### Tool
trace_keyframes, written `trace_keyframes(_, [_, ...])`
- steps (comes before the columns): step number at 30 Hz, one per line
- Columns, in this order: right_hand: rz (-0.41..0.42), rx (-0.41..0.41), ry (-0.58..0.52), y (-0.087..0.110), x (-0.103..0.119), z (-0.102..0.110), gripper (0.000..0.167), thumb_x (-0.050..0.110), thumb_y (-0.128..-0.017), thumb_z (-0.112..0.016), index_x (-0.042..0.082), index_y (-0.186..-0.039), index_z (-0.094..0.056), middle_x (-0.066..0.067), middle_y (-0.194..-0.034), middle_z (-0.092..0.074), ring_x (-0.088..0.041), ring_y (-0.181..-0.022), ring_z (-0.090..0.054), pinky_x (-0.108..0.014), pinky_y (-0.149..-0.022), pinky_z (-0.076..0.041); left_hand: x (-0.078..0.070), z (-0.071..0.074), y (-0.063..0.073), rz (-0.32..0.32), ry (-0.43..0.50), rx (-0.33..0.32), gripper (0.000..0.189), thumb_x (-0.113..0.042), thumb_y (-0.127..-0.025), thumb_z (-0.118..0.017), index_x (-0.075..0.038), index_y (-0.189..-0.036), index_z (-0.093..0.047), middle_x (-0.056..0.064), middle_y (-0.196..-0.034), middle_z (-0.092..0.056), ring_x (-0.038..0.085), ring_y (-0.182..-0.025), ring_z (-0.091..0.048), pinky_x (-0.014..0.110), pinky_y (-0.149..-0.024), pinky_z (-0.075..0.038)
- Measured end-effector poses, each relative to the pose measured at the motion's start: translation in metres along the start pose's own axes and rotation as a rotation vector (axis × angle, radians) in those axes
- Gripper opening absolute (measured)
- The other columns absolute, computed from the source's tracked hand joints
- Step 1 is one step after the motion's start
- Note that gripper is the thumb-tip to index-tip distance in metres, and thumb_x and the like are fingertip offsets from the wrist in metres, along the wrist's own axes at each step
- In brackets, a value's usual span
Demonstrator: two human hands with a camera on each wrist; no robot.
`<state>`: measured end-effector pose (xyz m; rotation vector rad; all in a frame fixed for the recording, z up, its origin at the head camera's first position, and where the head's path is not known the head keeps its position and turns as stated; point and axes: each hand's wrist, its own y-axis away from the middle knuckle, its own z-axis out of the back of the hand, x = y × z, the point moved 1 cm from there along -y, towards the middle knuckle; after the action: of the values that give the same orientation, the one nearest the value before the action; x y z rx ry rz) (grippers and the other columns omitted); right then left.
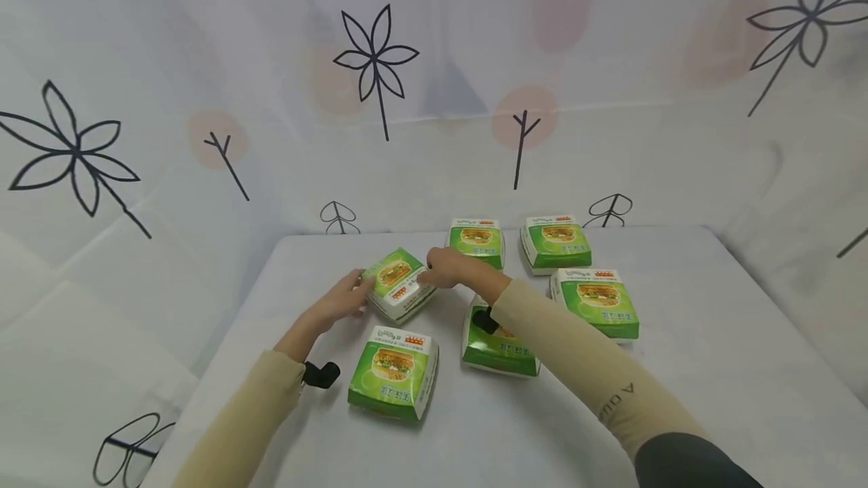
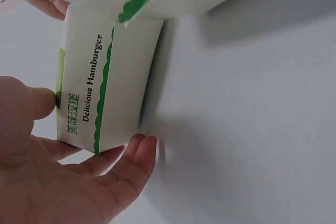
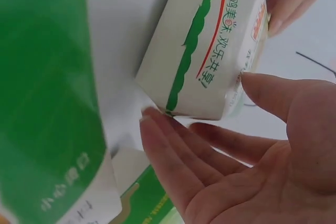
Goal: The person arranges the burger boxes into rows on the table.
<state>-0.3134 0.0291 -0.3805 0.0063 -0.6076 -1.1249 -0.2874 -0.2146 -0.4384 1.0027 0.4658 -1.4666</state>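
Observation:
A green and white hamburger box (image 1: 398,285), printed with a burger picture, sits turned at an angle on the left side of the table. My left hand (image 1: 342,298) holds its left corner, the thumb on the lid edge and the fingers at the side, as the left wrist view shows. At the opposite corner my right hand (image 1: 456,268) grips it, with the thumb (image 3: 262,90) against the upper edge and the fingers along the side. Whether the box touches the table is hard to tell. Just in front stands another hamburger box (image 1: 392,375).
Another box (image 1: 502,352) lies partly under my right forearm. Two boxes stand at the back, one (image 1: 478,239) behind my right hand and one (image 1: 557,243) farther right. A further box (image 1: 600,303) stands right of my forearm. A patterned white cloth (image 1: 434,164) hangs behind the white table (image 1: 705,367).

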Motion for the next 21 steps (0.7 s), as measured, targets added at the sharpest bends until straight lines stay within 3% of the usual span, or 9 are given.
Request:
trace_keyframes(2, [-0.004, 0.008, -0.006, 0.001, 0.001, -0.001, 0.038, 0.031, -0.105, -0.056, -0.004, -0.119, -0.063, -0.012, -0.099, -0.067, -0.020, -0.083, -0.062, -0.037, -0.078, -0.056, -0.001, 0.001, -0.003, -0.013, -0.011, 0.012, 0.062, -0.041, -0.111, -0.039, -0.004, -0.159, -0.027, 0.028, -0.155, -0.037, 0.038, -0.123, -0.057, 0.042, -0.091, -0.058])
trace_keyframes(5, [-0.017, 0.015, -0.016, 0.004, 0.003, -0.001, 0.034, 0.031, -0.105, -0.057, -0.002, -0.112, -0.064, -0.009, -0.088, -0.065, -0.017, -0.073, -0.058, -0.038, -0.077, -0.057, -0.002, 0.003, -0.008, -0.026, -0.021, 0.036, 0.062, -0.041, -0.111, -0.037, -0.005, -0.161, -0.024, 0.028, -0.157, -0.035, 0.038, -0.124, -0.056, 0.043, -0.093, -0.057])
trace_keyframes(8, [-0.024, 0.015, -0.004, 0.006, 0.005, -0.002, 0.037, 0.031, -0.104, -0.058, -0.003, -0.116, -0.062, -0.011, -0.093, -0.066, -0.019, -0.077, -0.061, -0.040, -0.081, -0.057, 0.001, 0.004, -0.010, -0.014, -0.027, 0.040, 0.064, -0.043, -0.111, -0.036, -0.007, -0.162, -0.022, 0.027, -0.159, -0.034, 0.037, -0.125, -0.055, 0.042, -0.094, -0.056])
trace_keyframes(14, [0.009, 0.001, 0.019, 0.005, 0.002, 0.001, 0.048, 0.032, -0.106, -0.055, -0.008, -0.132, -0.055, -0.019, -0.119, -0.064, -0.028, -0.104, -0.062, -0.042, -0.090, -0.053, 0.003, 0.001, -0.002, 0.050, -0.072, -0.007, 0.077, -0.053, -0.108, -0.039, -0.002, -0.161, -0.017, 0.027, -0.156, -0.037, 0.036, -0.123, -0.059, 0.042, -0.092, -0.057])
trace_keyframes(21, [0.025, -0.001, 0.018, -0.002, 0.000, 0.001, 0.036, 0.030, -0.106, -0.054, -0.004, -0.117, -0.063, -0.013, -0.099, -0.065, -0.018, -0.080, -0.057, -0.032, -0.069, -0.047, -0.004, -0.005, 0.002, 0.048, -0.071, -0.010, 0.074, -0.048, -0.109, -0.041, 0.002, -0.159, -0.021, 0.030, -0.153, -0.041, 0.036, -0.119, -0.061, 0.041, -0.088, -0.058])
